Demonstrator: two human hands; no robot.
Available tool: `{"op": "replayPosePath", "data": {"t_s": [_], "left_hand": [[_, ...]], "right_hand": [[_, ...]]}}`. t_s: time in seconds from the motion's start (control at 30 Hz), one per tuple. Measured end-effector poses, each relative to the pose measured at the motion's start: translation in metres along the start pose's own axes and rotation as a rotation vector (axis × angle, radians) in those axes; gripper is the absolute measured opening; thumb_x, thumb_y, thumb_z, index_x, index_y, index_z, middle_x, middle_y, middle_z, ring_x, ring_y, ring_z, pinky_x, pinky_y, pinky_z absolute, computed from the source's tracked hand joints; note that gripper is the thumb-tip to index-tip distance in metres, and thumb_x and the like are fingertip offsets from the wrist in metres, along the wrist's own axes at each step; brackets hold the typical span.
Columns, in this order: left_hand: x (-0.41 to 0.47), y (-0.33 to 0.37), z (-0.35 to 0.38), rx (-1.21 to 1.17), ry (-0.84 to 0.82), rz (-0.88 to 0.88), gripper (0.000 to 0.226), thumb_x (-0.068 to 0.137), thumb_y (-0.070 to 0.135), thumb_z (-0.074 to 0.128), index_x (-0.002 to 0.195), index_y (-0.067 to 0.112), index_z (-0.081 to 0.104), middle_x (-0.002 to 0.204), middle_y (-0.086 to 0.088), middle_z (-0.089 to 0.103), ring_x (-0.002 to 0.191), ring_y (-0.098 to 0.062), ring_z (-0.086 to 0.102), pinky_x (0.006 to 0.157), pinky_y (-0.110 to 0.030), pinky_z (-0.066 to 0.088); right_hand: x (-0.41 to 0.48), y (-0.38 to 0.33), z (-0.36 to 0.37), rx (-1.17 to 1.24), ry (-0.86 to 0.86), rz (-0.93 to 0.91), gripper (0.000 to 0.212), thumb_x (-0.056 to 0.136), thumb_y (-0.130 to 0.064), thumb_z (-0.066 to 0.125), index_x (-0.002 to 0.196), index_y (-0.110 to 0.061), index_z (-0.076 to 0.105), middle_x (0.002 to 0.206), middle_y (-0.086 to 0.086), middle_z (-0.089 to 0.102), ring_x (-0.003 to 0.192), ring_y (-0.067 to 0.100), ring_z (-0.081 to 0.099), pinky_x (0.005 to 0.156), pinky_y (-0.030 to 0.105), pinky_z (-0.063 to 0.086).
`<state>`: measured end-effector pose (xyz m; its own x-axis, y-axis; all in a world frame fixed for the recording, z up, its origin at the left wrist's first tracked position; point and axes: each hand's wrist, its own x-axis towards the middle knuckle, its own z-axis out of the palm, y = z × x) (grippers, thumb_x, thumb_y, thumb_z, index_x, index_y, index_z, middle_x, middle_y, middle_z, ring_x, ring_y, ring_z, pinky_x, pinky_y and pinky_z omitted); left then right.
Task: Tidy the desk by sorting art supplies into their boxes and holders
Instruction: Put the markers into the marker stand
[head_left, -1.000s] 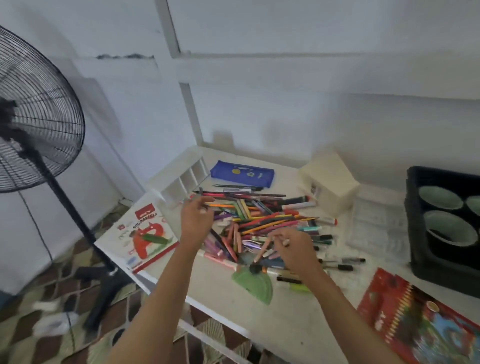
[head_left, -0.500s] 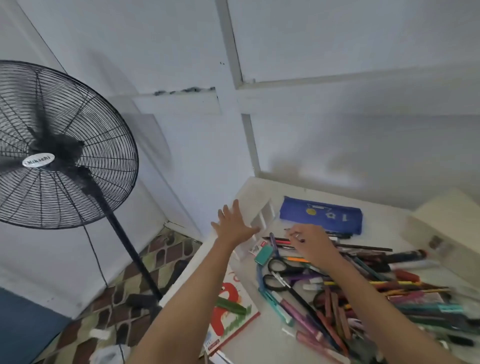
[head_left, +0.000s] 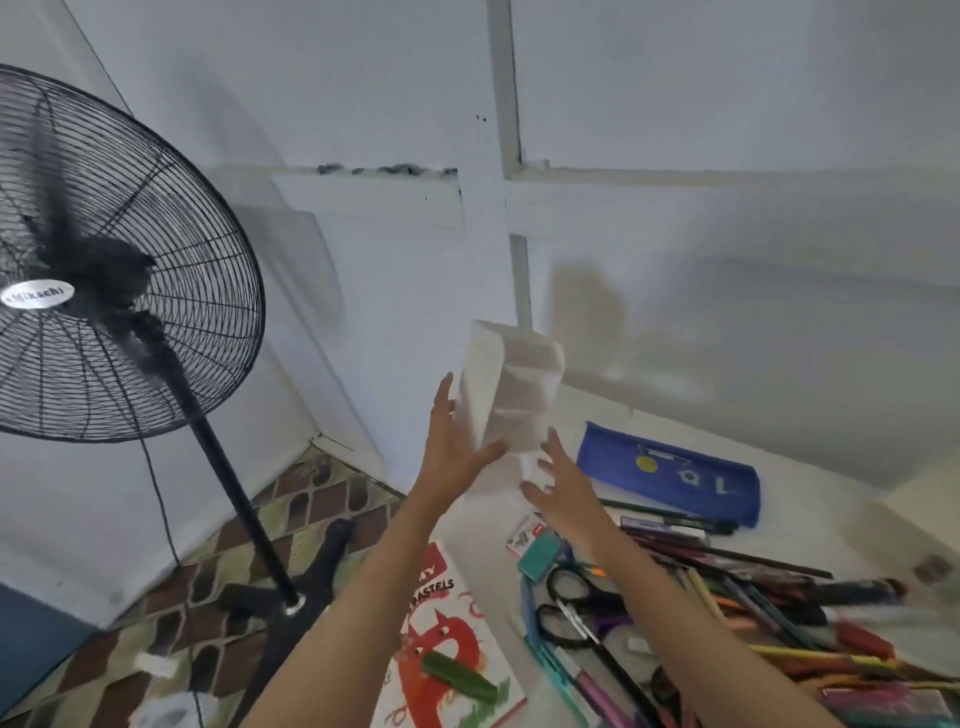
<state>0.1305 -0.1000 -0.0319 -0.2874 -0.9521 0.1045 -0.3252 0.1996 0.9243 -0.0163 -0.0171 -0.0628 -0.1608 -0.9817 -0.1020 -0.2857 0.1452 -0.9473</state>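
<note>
Two hands, left (head_left: 451, 457) n right (head_left: 563, 486), are lifting the white holder (head_left: 514, 384) off the desk (head_left: 483, 525) where it was lying, fingers flat against it, not curled. Pens (head_left: 727, 587) prob going in next.

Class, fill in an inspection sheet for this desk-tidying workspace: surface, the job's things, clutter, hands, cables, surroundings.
Surface: white desk, much of it covered with supplies.
Job's things: white compartment holder up off the desk, blurred; blue pencil case; pile of pens and pencils; scissors; pastels box at the desk edge.
Clutter: green stick lying on the pastels box; teal block beside the scissors.
Hands: left hand flat against the holder's side; right hand spread beneath it, contact unclear.
Cables: fan cable hanging to the floor.
Surroundings: black pedestal fan, white wall, tiled floor.
</note>
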Motion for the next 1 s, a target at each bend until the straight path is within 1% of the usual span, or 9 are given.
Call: {"op": "replayPosePath", "data": {"t_s": [0.2, 0.4, 0.53, 0.6, 0.7, 0.77, 0.83, 0.9, 1.0], "left_hand": [[-0.014, -0.03, -0.016, -0.197, -0.065, -0.027, 0.119, 0.064, 0.011, 0.084, 0.149, 0.038, 0.006, 0.138, 0.012, 0.041, 0.127, -0.003, 0.041, 0.083, -0.017, 0.051], [-0.035, -0.047, -0.016, -0.128, -0.014, 0.019, 0.102, 0.063, 0.016, 0.086, 0.145, 0.02, 0.024, 0.131, 0.007, 0.051, 0.121, -0.008, 0.05, 0.088, -0.02, 0.049], [-0.047, -0.04, -0.01, -0.167, -0.022, 0.035, 0.091, 0.071, -0.007, 0.077, 0.143, 0.016, 0.026, 0.125, 0.002, 0.053, 0.116, -0.008, 0.053, 0.084, -0.023, 0.051], [-0.05, -0.042, -0.007, -0.146, 0.029, 0.027, 0.09, 0.073, -0.006, 0.076, 0.144, 0.018, 0.026, 0.126, 0.003, 0.052, 0.114, 0.001, 0.052, 0.08, -0.018, 0.051], [-0.062, -0.044, 0.001, -0.114, 0.164, -0.033, 0.097, 0.072, 0.015, 0.081, 0.145, 0.035, 0.021, 0.145, 0.001, 0.038, 0.132, -0.013, 0.04, 0.102, -0.043, 0.044], [-0.077, -0.039, 0.015, -0.11, 0.295, -0.122, 0.097, 0.074, 0.01, 0.079, 0.147, 0.03, 0.018, 0.151, -0.003, 0.028, 0.137, -0.022, 0.033, 0.108, -0.05, 0.035], [-0.099, -0.025, 0.033, -0.095, 0.438, -0.161, 0.089, 0.076, -0.001, 0.073, 0.146, 0.022, 0.023, 0.146, -0.007, 0.029, 0.133, -0.022, 0.035, 0.104, -0.042, 0.038], [-0.124, -0.011, 0.051, -0.067, 0.539, -0.174, 0.081, 0.076, -0.008, 0.067, 0.143, 0.019, 0.028, 0.138, -0.009, 0.032, 0.125, -0.019, 0.039, 0.094, -0.031, 0.042], [-0.154, -0.003, 0.074, -0.027, 0.521, -0.186, 0.067, 0.077, -0.01, 0.064, 0.132, 0.021, 0.042, 0.128, -0.001, 0.037, 0.111, -0.012, 0.043, 0.087, -0.025, 0.044]], "right_hand": [[0.007, -0.008, 0.022, -0.003, -0.066, -0.042, 0.069, 0.087, -0.011, 0.06, 0.143, -0.022, 0.021, 0.118, -0.008, 0.048, 0.109, 0.013, 0.052, 0.079, 0.014, 0.041], [-0.01, 0.008, 0.035, -0.09, -0.092, -0.082, 0.074, 0.085, -0.01, 0.056, 0.144, -0.03, 0.016, 0.119, -0.01, 0.051, 0.107, 0.014, 0.054, 0.089, 0.033, 0.05], [-0.02, 0.013, 0.032, -0.076, -0.118, -0.093, 0.072, 0.085, -0.008, 0.056, 0.144, -0.031, 0.023, 0.127, -0.012, 0.05, 0.113, 0.01, 0.053, 0.087, 0.021, 0.048], [-0.025, 0.016, 0.027, -0.075, -0.14, -0.092, 0.074, 0.085, -0.009, 0.057, 0.145, -0.034, 0.022, 0.141, -0.011, 0.042, 0.127, 0.01, 0.043, 0.101, 0.031, 0.043], [-0.037, 0.019, 0.012, -0.12, -0.084, -0.078, 0.066, 0.09, -0.007, 0.056, 0.146, -0.025, 0.027, 0.149, -0.006, 0.031, 0.135, 0.008, 0.03, 0.112, 0.033, 0.03], [-0.049, 0.02, -0.003, -0.116, -0.004, -0.105, 0.05, 0.091, -0.003, 0.055, 0.136, -0.02, 0.043, 0.141, 0.0, 0.043, 0.13, 0.01, 0.038, 0.109, 0.031, 0.035], [-0.067, 0.021, -0.021, -0.031, 0.08, -0.074, 0.036, 0.088, 0.006, 0.053, 0.118, -0.014, 0.058, 0.124, 0.002, 0.057, 0.118, 0.011, 0.052, 0.097, 0.018, 0.043], [-0.088, 0.024, -0.04, -0.004, 0.147, -0.056, 0.029, 0.087, 0.01, 0.051, 0.105, -0.009, 0.064, 0.108, 0.002, 0.064, 0.096, -0.002, 0.06, 0.082, 0.004, 0.043], [-0.121, 0.035, -0.069, -0.005, 0.245, -0.073, 0.026, 0.088, 0.008, 0.052, 0.093, -0.013, 0.068, 0.093, -0.002, 0.068, 0.083, -0.01, 0.062, 0.081, 0.007, 0.047]]}}
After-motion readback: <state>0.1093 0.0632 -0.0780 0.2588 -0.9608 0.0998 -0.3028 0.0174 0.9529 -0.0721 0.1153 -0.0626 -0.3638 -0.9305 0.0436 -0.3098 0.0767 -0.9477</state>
